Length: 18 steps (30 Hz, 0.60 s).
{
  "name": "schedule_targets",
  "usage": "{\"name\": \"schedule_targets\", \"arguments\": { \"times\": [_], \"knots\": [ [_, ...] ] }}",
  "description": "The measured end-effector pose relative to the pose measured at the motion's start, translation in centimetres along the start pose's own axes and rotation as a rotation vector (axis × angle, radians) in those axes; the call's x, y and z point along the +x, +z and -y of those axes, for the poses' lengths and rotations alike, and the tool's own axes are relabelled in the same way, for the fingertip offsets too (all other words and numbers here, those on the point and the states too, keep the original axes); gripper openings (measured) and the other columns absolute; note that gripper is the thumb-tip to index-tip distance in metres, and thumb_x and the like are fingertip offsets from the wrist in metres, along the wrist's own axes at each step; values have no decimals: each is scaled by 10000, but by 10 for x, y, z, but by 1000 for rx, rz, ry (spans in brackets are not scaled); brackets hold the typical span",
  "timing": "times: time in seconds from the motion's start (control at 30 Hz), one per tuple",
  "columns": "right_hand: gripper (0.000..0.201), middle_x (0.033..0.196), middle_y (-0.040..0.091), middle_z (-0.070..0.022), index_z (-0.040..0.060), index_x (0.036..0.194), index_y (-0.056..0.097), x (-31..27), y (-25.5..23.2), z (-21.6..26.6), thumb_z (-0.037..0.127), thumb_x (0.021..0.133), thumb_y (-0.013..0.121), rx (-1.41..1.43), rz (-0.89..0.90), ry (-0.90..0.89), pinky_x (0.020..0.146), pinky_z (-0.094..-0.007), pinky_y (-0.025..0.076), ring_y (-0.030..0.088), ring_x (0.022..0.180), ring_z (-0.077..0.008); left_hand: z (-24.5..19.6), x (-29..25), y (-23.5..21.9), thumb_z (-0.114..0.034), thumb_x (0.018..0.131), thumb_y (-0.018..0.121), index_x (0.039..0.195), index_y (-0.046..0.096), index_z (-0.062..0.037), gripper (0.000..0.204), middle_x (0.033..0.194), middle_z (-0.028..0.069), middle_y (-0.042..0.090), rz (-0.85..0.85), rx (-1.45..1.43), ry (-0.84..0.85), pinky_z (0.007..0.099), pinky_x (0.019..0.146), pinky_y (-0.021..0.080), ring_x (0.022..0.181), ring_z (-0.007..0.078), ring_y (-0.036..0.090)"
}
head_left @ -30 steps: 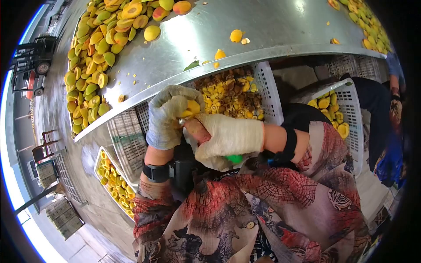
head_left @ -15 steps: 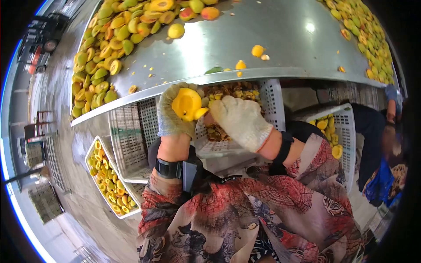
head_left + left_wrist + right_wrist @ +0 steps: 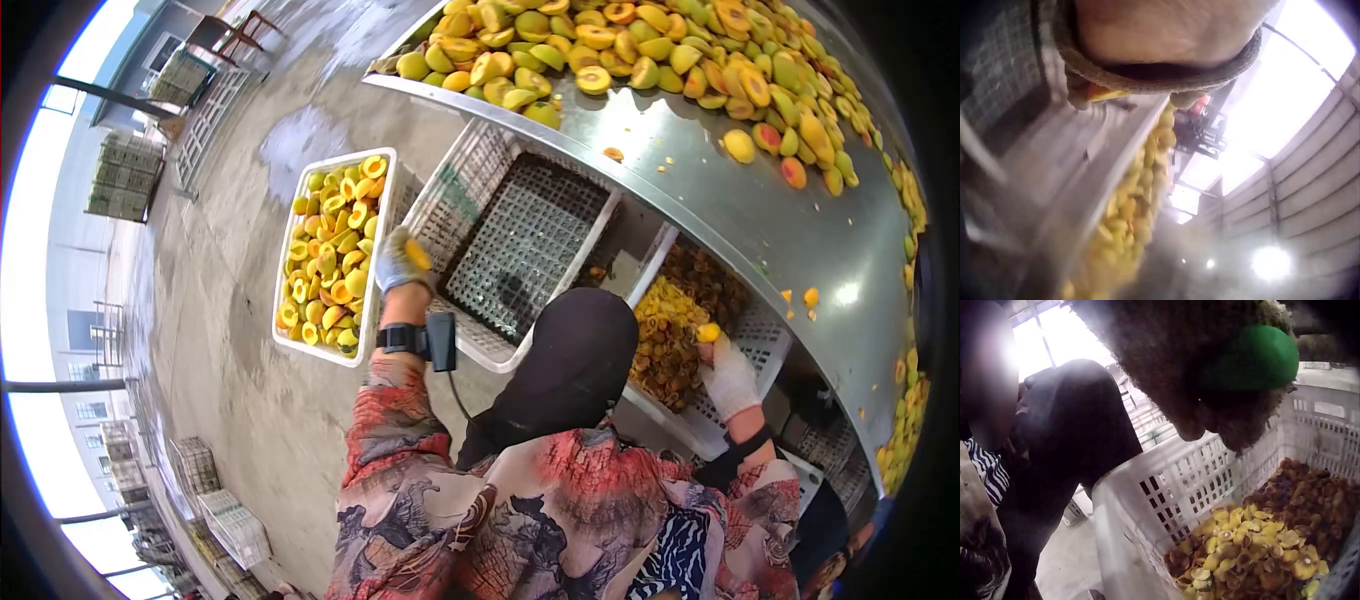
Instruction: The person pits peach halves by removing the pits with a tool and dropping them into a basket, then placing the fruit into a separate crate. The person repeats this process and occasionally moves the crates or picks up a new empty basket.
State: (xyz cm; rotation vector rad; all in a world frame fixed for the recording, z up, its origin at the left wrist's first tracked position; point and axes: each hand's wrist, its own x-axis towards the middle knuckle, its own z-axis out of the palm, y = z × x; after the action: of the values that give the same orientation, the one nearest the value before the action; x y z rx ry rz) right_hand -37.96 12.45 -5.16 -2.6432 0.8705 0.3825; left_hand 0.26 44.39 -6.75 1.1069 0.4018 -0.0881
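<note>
My gloved left hand is at the right rim of a white crate heaped with peach halves. Its fingers hold a peach half, whose yellow-orange edge also shows in the left wrist view. Over a crate of pits and peelings, my gloved right hand is curled round a tool whose rounded green handle sticks out of the glove in the right wrist view. A small yellow piece of fruit is at its fingertips. The tool's working end is hidden.
A steel table with a raised edge bears a large heap of peach halves. Another white crate with a dark grid floor stands beside my knee. Further crates and pallets stand on the concrete floor to the left.
My hands have parted from working together on the fruit. The left has swung out left with the peach half to the full crate; the right has stayed over the waste crate. The view has turned left.
</note>
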Motion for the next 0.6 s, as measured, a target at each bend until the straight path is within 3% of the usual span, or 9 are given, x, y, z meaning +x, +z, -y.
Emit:
{"name": "schedule_targets", "arguments": {
  "times": [0.03,0.1,0.17,0.2,0.23,0.3,0.37,0.5,0.6],
  "knots": [
    [347,895,584,-208,15,978,476,1,0,1,152,711,651,-33,48,50,701,-474,494,595,825,-397,-15,12,-19,-110,750,680,926,591,-41,208,823,79,596,-86,161,128,333,672,491,697,213,571],
    [313,801,611,-205,27,932,489,0,7,0,222,752,656,-48,-33,-8,657,-482,473,595,773,-405,-15,82,-79,-129,744,700,960,610,-4,265,864,100,608,-179,480,388,322,701,486,713,220,575],
    [316,856,598,-215,20,941,500,3,5,7,183,721,656,-41,151,96,692,-471,492,593,815,-401,-45,84,-80,-170,736,719,1002,616,20,342,899,131,635,-291,767,488,319,754,476,772,243,596],
    [303,832,603,-225,15,927,506,2,2,13,190,726,651,8,137,98,674,-477,491,594,789,-408,-60,87,-73,-201,734,722,1056,607,19,406,944,159,647,-352,1017,603,327,802,464,860,263,605],
    [303,832,603,-225,15,927,506,2,4,14,190,726,651,1,139,100,674,-477,491,594,789,-408,-73,88,-66,-253,723,733,1075,603,11,459,1032,185,630,-343,1184,585,344,850,450,939,291,597],
    [311,818,600,-226,13,937,502,0,10,14,187,725,650,-68,76,54,659,-480,489,593,768,-415,-79,126,-68,-289,702,744,1071,602,2,491,1068,193,608,-294,1283,789,356,864,449,974,317,581],
    [316,812,598,-221,19,947,504,1,13,19,182,721,651,-41,97,129,660,-480,488,592,769,-414,-87,142,-49,-306,678,755,1071,599,-16,512,1064,188,601,-260,1438,867,383,888,438,997,335,563],
    [287,792,590,-210,35,930,501,0,25,22,180,724,640,-57,115,95,650,-484,482,588,754,-412,-64,193,-41,-315,698,728,1114,590,-85,495,1235,174,512,-116,1742,1028,399,960,393,1151,327,463],
    [320,840,595,-203,45,960,506,-1,28,40,203,727,657,-63,256,166,656,-475,483,590,765,-408,-37,218,-59,-280,794,576,1157,574,-142,388,1283,126,498,116,1972,539,402,972,390,1145,329,481]
  ]
}}
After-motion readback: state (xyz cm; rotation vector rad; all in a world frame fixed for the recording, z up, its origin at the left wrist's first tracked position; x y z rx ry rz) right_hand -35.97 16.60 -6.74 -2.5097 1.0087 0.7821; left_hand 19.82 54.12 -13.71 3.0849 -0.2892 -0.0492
